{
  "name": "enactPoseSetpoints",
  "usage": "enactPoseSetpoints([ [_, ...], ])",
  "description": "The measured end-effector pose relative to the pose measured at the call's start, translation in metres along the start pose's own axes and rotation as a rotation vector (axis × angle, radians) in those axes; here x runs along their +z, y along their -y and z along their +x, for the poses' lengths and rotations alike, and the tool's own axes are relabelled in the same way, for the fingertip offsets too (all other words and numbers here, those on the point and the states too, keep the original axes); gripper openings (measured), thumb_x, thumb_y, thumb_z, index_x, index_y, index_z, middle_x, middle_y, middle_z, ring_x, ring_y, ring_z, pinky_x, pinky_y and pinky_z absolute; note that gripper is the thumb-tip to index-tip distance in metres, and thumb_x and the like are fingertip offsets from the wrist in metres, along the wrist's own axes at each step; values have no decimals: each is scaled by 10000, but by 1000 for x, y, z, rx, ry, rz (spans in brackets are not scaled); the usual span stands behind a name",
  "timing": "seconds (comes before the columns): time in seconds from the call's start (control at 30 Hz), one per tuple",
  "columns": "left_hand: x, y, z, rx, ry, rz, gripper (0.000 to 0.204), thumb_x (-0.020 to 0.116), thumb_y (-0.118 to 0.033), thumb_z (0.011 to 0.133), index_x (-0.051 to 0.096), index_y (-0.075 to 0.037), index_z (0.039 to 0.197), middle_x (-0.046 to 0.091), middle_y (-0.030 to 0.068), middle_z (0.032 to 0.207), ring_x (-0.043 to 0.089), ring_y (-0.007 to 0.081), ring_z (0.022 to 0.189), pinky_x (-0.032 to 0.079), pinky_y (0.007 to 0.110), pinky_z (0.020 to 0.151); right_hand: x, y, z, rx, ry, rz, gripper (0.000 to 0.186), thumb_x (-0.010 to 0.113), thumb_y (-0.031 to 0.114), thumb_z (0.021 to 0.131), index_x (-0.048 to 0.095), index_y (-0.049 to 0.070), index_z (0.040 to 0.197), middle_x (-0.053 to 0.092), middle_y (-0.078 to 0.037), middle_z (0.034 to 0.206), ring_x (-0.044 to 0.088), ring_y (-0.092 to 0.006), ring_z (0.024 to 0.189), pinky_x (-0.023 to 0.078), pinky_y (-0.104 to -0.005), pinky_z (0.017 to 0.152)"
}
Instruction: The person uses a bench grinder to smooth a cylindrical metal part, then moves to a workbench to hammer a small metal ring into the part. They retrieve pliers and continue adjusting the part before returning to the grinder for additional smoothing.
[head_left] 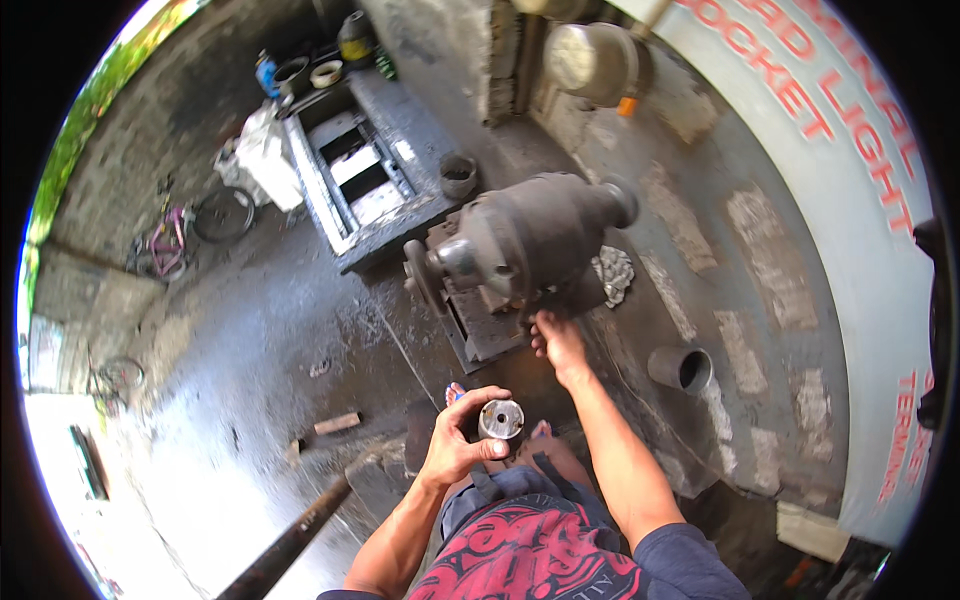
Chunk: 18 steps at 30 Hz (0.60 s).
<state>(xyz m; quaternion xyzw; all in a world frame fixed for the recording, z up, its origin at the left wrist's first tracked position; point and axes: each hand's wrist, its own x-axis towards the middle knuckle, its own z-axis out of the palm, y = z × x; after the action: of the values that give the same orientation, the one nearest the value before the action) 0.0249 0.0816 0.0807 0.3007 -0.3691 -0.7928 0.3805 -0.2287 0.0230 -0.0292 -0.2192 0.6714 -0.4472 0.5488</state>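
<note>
My left hand (462, 436) is closed around a short metal cylinder (501, 420), whose flat top with a central hole faces up, just in front of my legs. My right hand (555, 342) reaches to the underside of a dark, dusty bench grinder (530, 235) ahead; its fingers are curled and slightly blurred, and what they grip there is too small or hidden to tell. The grinder has a wheel (428, 280) at its left end and sits on a metal stand (470, 340).
A dark metal worktable (400, 120) with cans stands ahead-left. Bicycles (170, 240) lean by the left wall. A steel pipe section (680, 368) lies right; a long bar (290, 535) runs low left. A large pot (585, 60) is at the back; a lettered banner (890, 300) lines the right.
</note>
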Motion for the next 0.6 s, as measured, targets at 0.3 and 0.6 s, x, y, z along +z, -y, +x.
enactPoseSetpoints([
  [0.3, 137, 33, 1, 145, 514, 99, 743, 1031, -165, 555, 694, -49, 1207, 686, 139, 1207, 635, 307, 1207, 462, 456, 1096, -201, -211, -245, 215, -210, -588, 412, 689, 422, 977, 725, 83, 1209, 766, -130, 1116, 723, -266, 1053, 548, -401, 930],
  [0.6, 385, 172, -80, 5, 1059, -31, 730, 1033, -116, 494, 707, -69, 1145, 682, 126, 1128, 632, 319, 1151, 420, 536, 1109, -371, -262, -590, 10, -843, 228, 93, 767, 29, 847, 735, 37, 933, 666, -19, 780, 631, -111, 737, 504, -256, 649],
])
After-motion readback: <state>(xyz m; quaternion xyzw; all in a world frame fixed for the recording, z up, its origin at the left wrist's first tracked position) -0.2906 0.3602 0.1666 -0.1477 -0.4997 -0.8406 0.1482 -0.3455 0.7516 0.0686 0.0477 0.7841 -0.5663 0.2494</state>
